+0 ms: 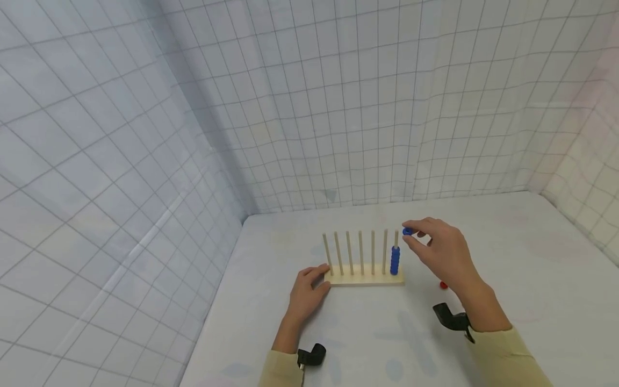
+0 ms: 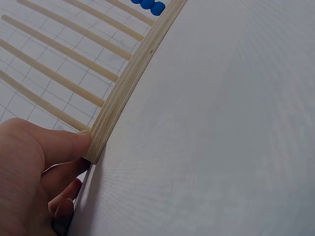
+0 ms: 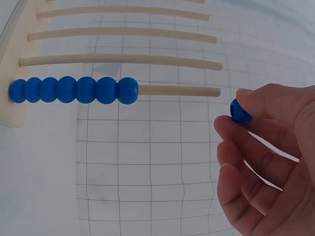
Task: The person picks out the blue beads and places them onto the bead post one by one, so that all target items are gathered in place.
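A wooden base (image 1: 365, 279) with several upright pegs (image 1: 360, 252) stands on the white table. Its rightmost peg carries a stack of several blue beads (image 3: 67, 90), with the bare upper part of the peg showing above them. My right hand (image 1: 442, 250) pinches a single blue bead (image 3: 240, 112) between thumb and fingertip, just off that peg's tip; the bead's hole is partly visible. With thumb and fingers, my left hand (image 1: 306, 295) grips the left end of the base, as the left wrist view (image 2: 29, 167) shows. The other pegs hold no beads.
A red bead (image 1: 443, 285) lies on the table below my right hand. White sheets with a grid pattern (image 1: 338, 107) hang behind the table and along both sides. Black wrist cameras (image 1: 311, 355) are strapped to both wrists.
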`<state>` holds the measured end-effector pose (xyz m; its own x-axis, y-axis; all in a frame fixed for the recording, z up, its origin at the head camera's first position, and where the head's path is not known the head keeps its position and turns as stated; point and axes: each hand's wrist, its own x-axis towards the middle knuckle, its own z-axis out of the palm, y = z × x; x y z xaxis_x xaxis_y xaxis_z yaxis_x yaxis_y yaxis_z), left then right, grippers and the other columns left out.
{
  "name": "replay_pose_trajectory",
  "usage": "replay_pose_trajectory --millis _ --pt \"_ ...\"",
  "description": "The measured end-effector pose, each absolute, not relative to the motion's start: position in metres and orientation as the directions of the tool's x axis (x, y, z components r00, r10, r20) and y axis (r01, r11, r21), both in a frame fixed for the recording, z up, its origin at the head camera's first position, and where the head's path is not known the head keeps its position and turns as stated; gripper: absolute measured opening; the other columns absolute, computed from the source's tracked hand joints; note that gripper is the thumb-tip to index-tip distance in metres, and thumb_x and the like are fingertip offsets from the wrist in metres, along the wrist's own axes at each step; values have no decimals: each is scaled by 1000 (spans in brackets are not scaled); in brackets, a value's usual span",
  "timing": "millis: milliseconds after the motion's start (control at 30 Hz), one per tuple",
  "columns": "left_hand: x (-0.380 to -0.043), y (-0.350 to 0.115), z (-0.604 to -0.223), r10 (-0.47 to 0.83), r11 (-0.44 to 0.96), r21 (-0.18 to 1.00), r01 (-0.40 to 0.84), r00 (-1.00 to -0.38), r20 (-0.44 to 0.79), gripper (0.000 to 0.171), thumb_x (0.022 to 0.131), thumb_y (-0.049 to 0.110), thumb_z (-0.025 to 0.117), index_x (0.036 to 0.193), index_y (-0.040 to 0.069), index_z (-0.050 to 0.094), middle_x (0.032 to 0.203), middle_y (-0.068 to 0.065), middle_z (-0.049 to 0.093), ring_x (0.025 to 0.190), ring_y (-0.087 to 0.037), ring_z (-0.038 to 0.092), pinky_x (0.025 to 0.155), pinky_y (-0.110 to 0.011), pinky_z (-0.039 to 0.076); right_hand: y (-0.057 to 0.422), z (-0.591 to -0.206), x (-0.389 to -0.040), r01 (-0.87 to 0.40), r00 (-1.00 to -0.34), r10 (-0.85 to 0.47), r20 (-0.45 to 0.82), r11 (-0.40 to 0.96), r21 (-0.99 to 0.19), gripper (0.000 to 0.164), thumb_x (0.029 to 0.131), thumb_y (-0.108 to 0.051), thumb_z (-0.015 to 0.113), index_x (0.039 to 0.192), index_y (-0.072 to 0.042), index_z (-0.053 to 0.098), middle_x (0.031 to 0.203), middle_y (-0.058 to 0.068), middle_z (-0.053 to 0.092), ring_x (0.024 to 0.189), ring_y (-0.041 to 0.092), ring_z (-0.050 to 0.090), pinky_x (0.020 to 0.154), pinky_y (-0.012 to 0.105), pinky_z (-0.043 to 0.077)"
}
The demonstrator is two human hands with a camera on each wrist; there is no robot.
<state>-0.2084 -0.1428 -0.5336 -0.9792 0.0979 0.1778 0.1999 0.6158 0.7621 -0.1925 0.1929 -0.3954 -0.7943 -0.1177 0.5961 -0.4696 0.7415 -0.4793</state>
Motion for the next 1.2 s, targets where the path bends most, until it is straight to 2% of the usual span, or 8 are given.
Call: replay_pose_trajectory --millis 333,800,1200 --pt "-208 -145 -532 96 608 766 210 -977 191 40 91 20 73 131 19 69 132 -13 57 126 -33 51 100 -58 41 188 -386 -196 -471 -794 -121 596 743 -477 25 90 -16 77 115 -13 76 96 -1 74 85 16 62 63 36 51" --pt "-207 -143 -531 100 613 763 204 -978 181 40 90 18 74 130 19 70 131 -12 57 126 -32 51 100 -57 41 181 -387 -198 -433 -825 -104 555 747 -504 24 92 -19 74 115 -12 76 88 -1 74 68 14 62 59 33 48" --pt "-208 -143 -532 107 613 757 226 -973 203 38 91 18 74 129 18 70 130 -12 59 125 -32 52 100 -57 41 176 -385 -200 -404 -853 -116 509 763 -505 25 95 -22 71 117 -12 75 90 0 75 69 15 63 59 33 46"
